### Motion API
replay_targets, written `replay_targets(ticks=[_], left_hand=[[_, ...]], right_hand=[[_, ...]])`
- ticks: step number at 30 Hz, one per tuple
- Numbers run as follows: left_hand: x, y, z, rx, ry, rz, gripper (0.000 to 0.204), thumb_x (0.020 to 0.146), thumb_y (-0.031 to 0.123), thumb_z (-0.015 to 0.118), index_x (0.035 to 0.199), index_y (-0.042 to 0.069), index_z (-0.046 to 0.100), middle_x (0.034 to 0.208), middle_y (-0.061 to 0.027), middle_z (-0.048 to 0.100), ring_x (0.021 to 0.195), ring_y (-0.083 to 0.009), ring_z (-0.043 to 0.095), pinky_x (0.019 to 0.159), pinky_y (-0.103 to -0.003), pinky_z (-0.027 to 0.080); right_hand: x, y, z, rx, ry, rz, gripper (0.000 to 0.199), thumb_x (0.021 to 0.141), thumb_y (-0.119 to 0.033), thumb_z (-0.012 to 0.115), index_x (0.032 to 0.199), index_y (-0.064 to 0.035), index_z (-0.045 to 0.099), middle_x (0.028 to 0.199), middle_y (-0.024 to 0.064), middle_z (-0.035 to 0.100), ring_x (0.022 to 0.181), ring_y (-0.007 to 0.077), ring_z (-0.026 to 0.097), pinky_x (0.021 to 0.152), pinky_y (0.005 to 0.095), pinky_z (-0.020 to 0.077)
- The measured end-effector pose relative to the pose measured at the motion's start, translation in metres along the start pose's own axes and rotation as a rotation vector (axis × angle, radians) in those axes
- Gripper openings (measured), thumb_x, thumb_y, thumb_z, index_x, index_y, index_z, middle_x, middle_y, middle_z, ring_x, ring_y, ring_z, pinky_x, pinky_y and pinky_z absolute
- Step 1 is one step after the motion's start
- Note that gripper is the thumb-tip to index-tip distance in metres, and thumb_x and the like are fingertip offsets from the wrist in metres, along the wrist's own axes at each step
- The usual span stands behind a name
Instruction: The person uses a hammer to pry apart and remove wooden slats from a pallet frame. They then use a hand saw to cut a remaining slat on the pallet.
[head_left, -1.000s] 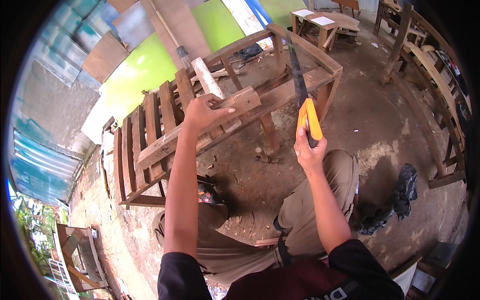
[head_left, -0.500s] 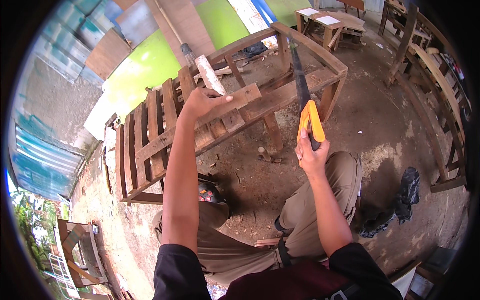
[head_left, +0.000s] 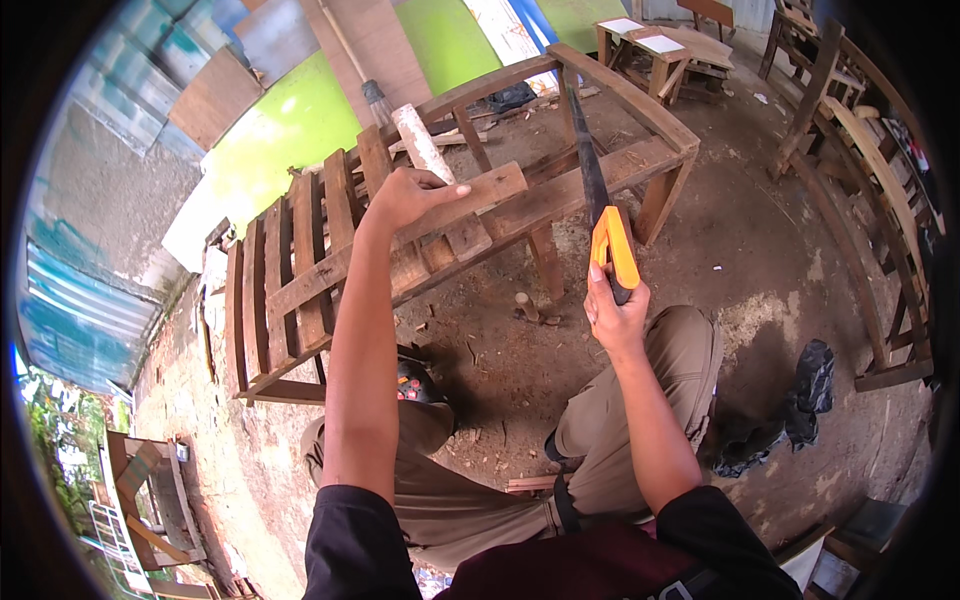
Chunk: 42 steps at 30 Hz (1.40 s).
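My right hand [head_left: 617,312] is closed round the yellow-and-black handle of a handsaw [head_left: 592,178]. Its dark blade points away from me, over the right part of a wooden slatted frame [head_left: 640,160]. A loose wooden board [head_left: 492,190] lies lengthwise across the slats, and my left hand [head_left: 412,200] grips it with the thumb along its face. The board's right end sticks out past that hand, with a gap between it and the saw blade. Just beyond my left fingers, a white-stained piece of wood [head_left: 422,145] rests at an angle.
A hammer [head_left: 530,308] stands on the dirt floor beneath the frame, among wood scraps. Black plastic [head_left: 800,400] lies to the right of my knee. More wooden furniture frames [head_left: 870,190] stand at the right, and a broom [head_left: 375,100] leans behind the slatted frame.
The saw has swung slightly, its handle shifting left and a little down and its blade tip moving left. My left hand keeps its hold on the board.
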<state>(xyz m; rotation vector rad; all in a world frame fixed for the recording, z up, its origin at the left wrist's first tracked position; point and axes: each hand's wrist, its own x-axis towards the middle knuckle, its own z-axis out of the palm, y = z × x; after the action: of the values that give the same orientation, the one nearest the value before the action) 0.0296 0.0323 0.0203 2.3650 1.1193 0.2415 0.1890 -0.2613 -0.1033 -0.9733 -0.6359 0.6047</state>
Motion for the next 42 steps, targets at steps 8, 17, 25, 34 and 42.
replay_targets(ticks=[8, 17, 25, 34, 42], left_hand=[[-0.036, 0.010, 0.026, 0.107, 0.067, 0.075, 0.090, 0.070, 0.068, 0.078, 0.118, -0.008, 0.068, 0.114, -0.0261, 0.070, 0.109, -0.0350, 0.067, 0.096, -0.043, 0.051], [-0.039, -0.009, 0.039, 0.165, 0.232, -0.215, 0.093, 0.085, 0.081, 0.049, 0.092, -0.007, 0.075, 0.089, -0.0291, 0.071, 0.092, -0.0430, 0.071, 0.086, -0.049, 0.056], [-0.041, 0.004, 0.040, 0.296, 0.359, -0.157, 0.082, 0.094, 0.068, 0.045, 0.079, -0.007, 0.074, 0.079, -0.0289, 0.070, 0.082, -0.0425, 0.071, 0.081, -0.050, 0.056], [-0.051, 0.007, 0.041, 0.293, 0.499, -0.051, 0.071, 0.097, 0.062, 0.046, 0.080, 0.000, 0.076, 0.075, -0.0265, 0.070, 0.080, -0.0448, 0.070, 0.080, -0.050, 0.055], [-0.025, -0.014, 0.038, 0.222, 0.498, -0.228, 0.063, 0.103, 0.044, 0.040, 0.082, -0.005, 0.075, 0.080, -0.0293, 0.070, 0.084, -0.0460, 0.070, 0.084, -0.050, 0.056]], right_hand=[[-0.010, 0.000, 0.005, 0.226, -0.236, -0.161, 0.025, 0.102, -0.025, 0.063, 0.099, -0.0011, 0.057, 0.070, 0.0007, 0.054, 0.055, 0.0060, 0.049, 0.049, 0.0222, 0.0393], [-0.029, -0.017, 0.018, -0.157, -0.245, -0.155, 0.037, 0.098, -0.033, 0.067, 0.111, 0.0002, 0.060, 0.075, -0.0044, 0.053, 0.063, 0.0029, 0.046, 0.057, 0.0234, 0.0406], [-0.076, -0.045, 0.036, -0.057, -0.168, -0.243, 0.072, 0.094, -0.057, 0.063, 0.130, 0.0003, 0.038, 0.077, 0.0051, 0.051, 0.058, 0.0108, 0.048, 0.053, 0.0250, 0.0428], [-0.084, -0.013, 0.022, -0.098, -0.147, -0.120, 0.080, 0.092, -0.061, 0.059, 0.135, 0.0044, 0.047, 0.072, 0.0028, 0.051, 0.056, 0.0100, 0.049, 0.051, 0.0242, 0.0399], [-0.078, 0.008, 0.031, -0.282, -0.134, -0.206, 0.078, 0.090, -0.059, 0.063, 0.130, 0.0067, 0.052, 0.074, 0.0017, 0.055, 0.058, 0.0074, 0.050, 0.050, 0.0219, 0.0389]])
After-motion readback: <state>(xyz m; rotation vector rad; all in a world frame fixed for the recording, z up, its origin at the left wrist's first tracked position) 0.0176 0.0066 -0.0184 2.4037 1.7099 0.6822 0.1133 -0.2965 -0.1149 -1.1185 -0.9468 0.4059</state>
